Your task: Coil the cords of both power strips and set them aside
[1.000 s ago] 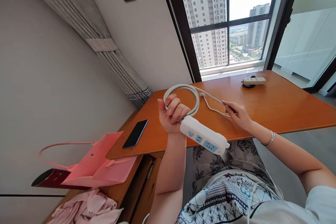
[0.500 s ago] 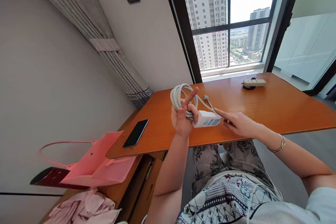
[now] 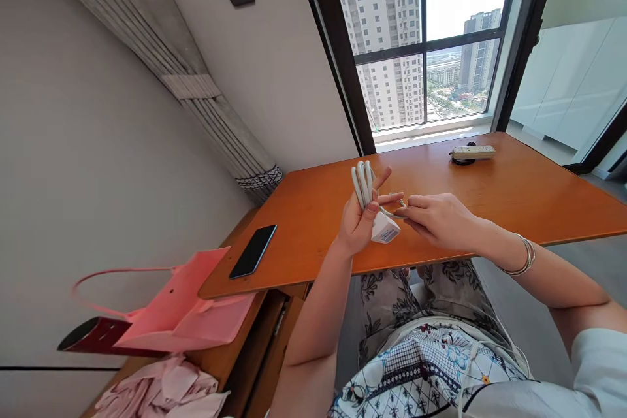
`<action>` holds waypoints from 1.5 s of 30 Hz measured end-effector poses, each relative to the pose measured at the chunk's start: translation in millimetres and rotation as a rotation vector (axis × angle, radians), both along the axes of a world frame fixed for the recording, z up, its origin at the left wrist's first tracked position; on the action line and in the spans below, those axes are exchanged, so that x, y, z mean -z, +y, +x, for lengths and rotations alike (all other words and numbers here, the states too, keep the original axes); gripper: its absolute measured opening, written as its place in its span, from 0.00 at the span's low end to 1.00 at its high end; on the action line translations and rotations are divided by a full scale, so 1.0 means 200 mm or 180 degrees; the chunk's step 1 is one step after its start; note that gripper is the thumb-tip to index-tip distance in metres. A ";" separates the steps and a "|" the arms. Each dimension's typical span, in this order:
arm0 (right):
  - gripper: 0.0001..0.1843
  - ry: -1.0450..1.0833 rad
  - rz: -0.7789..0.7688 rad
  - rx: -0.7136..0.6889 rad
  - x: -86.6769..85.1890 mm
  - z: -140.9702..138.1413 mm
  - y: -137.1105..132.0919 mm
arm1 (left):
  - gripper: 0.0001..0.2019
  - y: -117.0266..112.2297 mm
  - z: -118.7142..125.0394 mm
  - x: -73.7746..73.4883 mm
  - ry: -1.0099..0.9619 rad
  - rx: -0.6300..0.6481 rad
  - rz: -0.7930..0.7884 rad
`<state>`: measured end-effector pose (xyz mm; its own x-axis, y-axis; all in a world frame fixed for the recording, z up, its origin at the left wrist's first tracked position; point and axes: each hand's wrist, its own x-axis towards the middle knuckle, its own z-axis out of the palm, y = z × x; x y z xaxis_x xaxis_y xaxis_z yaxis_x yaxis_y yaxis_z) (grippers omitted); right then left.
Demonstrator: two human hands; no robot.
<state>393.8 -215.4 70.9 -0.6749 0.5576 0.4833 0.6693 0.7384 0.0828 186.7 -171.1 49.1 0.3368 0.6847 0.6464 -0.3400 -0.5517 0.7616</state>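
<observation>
Orange wooden surface (image 3: pixel 490 199), window along its far edge. Pink bag (image 3: pixel 196 307) hangs off the near-left corner, black phone (image 3: pixel 253 250) just inside that corner. Second power strip (image 3: pixel 473 152) near the far edge, well apart from the hands. Above the near edge: left hand (image 3: pixel 360 222), grip clenched on the coiled white cable (image 3: pixel 362 184) with the white power strip (image 3: pixel 385 228) end-on below. Right hand (image 3: pixel 438 219), grip pinching the cable's loose end beside it.
</observation>
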 end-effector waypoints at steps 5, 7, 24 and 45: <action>0.12 -0.0370 0.0304 -0.0087 -0.06 -0.05 -0.06 | 0.14 0.00 0.02 -0.01 0.0045 0.0251 0.0072; 0.13 -0.0370 0.0445 -0.0071 -0.07 -0.05 -0.07 | 0.14 -0.01 0.03 -0.03 -0.0005 0.0254 0.0023; 0.11 -0.0315 0.0455 -0.0075 -0.05 -0.09 -0.04 | 0.24 -0.01 0.06 -0.03 0.0784 -0.0186 0.0178; 0.16 0.0787 -0.1052 -0.0277 -0.27 0.12 -0.02 | 0.27 -0.01 0.03 0.01 0.0652 0.0527 -0.0603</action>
